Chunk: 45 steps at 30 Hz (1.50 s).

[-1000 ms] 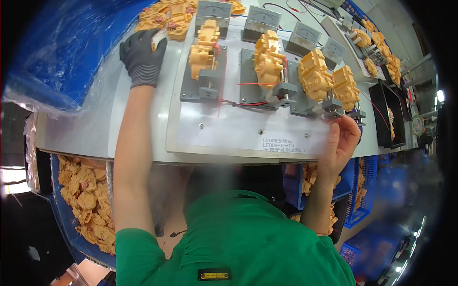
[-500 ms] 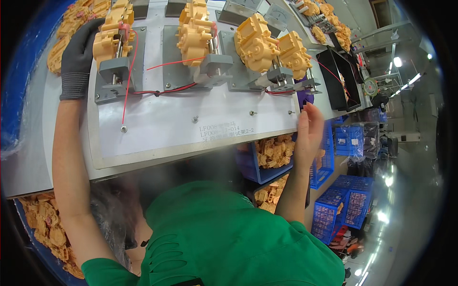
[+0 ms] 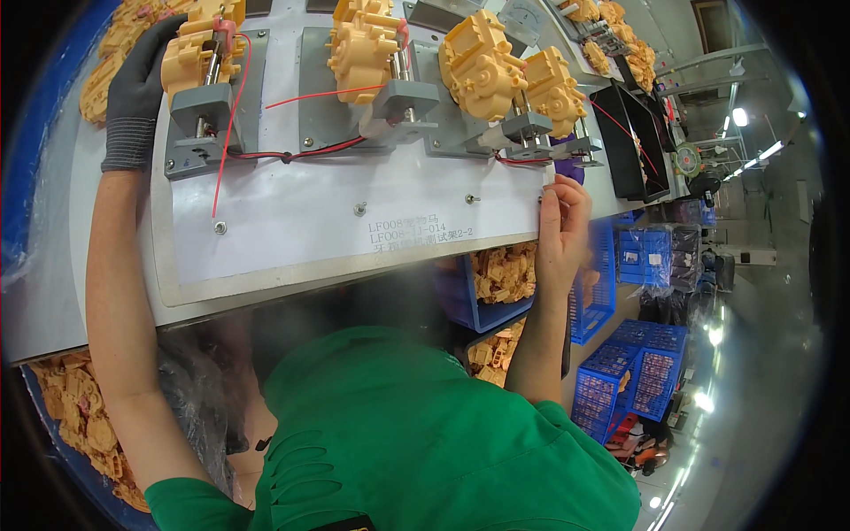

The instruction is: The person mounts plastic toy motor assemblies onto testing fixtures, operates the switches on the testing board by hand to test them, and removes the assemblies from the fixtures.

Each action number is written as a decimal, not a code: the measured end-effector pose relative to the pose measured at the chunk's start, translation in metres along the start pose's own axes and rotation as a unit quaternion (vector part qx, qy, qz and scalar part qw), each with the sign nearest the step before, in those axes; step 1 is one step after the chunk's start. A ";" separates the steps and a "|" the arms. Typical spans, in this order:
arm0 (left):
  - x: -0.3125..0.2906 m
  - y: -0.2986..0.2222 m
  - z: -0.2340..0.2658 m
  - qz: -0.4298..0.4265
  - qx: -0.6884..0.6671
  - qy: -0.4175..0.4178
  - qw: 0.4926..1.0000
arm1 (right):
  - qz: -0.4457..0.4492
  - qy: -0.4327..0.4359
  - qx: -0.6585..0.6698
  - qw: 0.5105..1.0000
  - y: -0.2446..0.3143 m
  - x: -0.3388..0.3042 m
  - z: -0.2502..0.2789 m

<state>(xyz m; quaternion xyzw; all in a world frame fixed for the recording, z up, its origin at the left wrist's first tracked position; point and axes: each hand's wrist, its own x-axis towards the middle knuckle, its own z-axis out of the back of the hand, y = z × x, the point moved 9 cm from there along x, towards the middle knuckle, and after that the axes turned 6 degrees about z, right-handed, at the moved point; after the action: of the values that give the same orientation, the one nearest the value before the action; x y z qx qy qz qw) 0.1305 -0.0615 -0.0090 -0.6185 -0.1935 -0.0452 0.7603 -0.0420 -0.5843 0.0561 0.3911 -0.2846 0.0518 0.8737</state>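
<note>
My left hand (image 3: pixel 135 106), in a dark grey knit glove, reaches around the outer side of the leftmost yellow plastic gearbox (image 3: pixel 188 57); its fingertips are partly hidden behind it. That gearbox sits on a grey metal fixture (image 3: pixel 199 106), with a red wire hanging from it. My bare right hand (image 3: pixel 567 232) is at the right front corner of the white test board (image 3: pixel 292 221). Its thumb and fingers close around a small toggle switch (image 3: pixel 541 199), mostly covered by them. More yellow gearboxes (image 3: pixel 363 53) stand on fixtures along the board.
Other toggle switches (image 3: pixel 472 199) line the board's front. A black tray (image 3: pixel 620 146) lies beyond the right end. Blue crates (image 3: pixel 655 380) stand on the floor at right. A bin of yellow parts (image 3: pixel 505 274) sits under the table edge. Meters (image 3: pixel 522 18) are at the back.
My right hand has come down and left, from loosely raised fingers beside the board onto the rightmost switch. My left hand stays by the leftmost gearbox. The whole view has shifted slightly.
</note>
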 end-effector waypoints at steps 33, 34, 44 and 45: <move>0.001 0.009 0.007 0.025 0.015 0.015 0.999 | 0.091 -0.037 -0.073 0.993 0.056 -0.003 0.009; 0.002 0.005 0.005 0.024 0.018 0.013 0.999 | 0.091 -0.013 -0.027 0.995 0.062 -0.002 0.005; -0.008 -0.029 -0.009 -0.001 0.041 -0.012 0.999 | 0.126 0.209 -0.058 0.968 0.100 -0.003 -0.071; -0.012 -0.036 -0.014 -0.003 0.042 -0.012 0.999 | 0.113 0.191 -0.035 0.975 0.098 -0.002 -0.068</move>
<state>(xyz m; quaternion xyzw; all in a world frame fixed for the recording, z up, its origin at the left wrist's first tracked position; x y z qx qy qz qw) 0.1119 -0.0851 0.0175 -0.5861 -0.2065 -0.0319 0.7828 -0.0436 -0.4683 0.0831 0.3086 -0.1566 0.2137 0.9135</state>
